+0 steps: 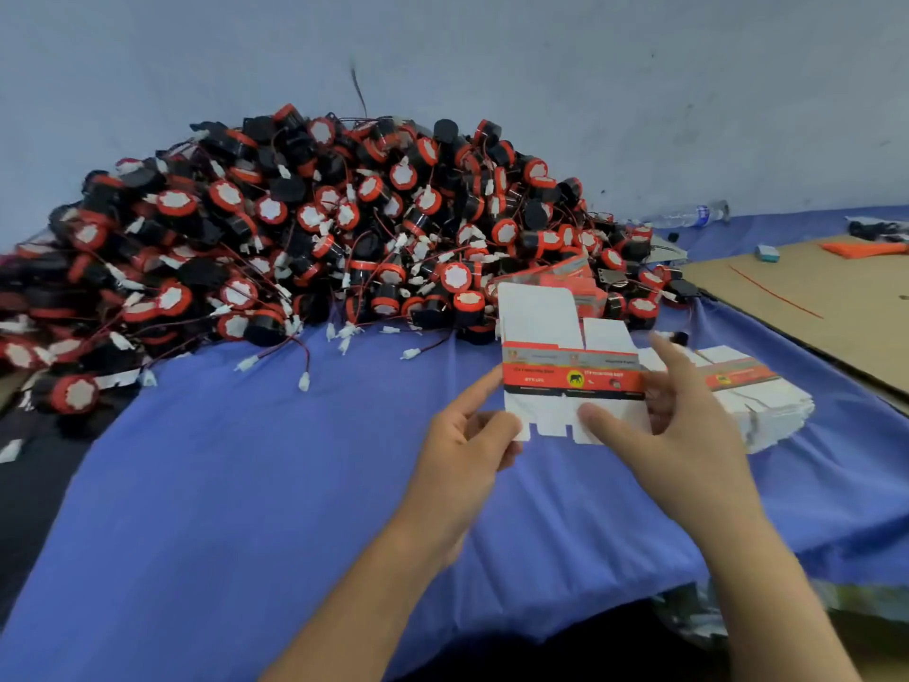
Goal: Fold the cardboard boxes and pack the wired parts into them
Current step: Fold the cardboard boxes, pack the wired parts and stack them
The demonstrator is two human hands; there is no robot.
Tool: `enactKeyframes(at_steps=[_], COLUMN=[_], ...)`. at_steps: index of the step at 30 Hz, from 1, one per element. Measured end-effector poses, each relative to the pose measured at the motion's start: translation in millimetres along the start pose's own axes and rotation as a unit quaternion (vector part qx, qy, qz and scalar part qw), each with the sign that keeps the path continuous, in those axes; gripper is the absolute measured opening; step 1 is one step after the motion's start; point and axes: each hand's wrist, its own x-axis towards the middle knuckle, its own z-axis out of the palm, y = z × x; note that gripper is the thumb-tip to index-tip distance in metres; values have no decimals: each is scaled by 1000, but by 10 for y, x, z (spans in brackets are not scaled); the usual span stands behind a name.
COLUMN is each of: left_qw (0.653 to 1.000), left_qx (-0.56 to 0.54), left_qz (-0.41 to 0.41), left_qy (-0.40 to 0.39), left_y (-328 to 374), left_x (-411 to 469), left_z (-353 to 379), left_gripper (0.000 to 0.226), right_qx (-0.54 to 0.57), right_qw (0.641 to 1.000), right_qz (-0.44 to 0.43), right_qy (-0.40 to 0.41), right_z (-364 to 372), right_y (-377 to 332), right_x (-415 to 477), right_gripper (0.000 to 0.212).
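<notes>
I hold one flat, unfolded cardboard box (pixel 565 356) upright in front of me; it is white with a red and grey printed band. My left hand (pixel 467 435) pinches its lower left corner. My right hand (pixel 669 425) grips its right side, thumb on the lower flap. A stack of more flat boxes (pixel 752 401) lies on the blue cloth just right of my right hand. A big heap of black and red round wired parts (pixel 295 228) with white connectors fills the back left.
The blue cloth (pixel 246 484) covers the work surface. A brown cardboard sheet (pixel 811 297) lies at the right with a red wire and a small teal item on it. A clear plastic bottle (pixel 688 216) lies by the wall. Loose white connectors trail toward me.
</notes>
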Motion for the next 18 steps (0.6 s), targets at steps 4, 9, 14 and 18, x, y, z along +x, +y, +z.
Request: enactKeyframes(at_steps=[4, 9, 14, 18], left_qw=[982, 930, 859, 835], left_qx=[159, 331, 474, 527], left_qz=[70, 79, 33, -10], left_qy=[75, 137, 193, 156], left_y=[55, 118, 164, 122], left_x=[-375, -784, -1027, -1126], left_z=[-572, -1222, -1641, -1809], left_gripper=[59, 46, 52, 69], right_qx=[-36, -63, -26, 107], right_qw=[992, 971, 954, 926], right_qz=[-58, -74, -44, -11], right_qy=[-108, -216, -294, -363], right_z=[502, 1094, 1484, 1668], right_y=[-332, -579, -851, -1033], right_x=[-185, -473, -721, -926], right_gripper=[80, 92, 82, 68])
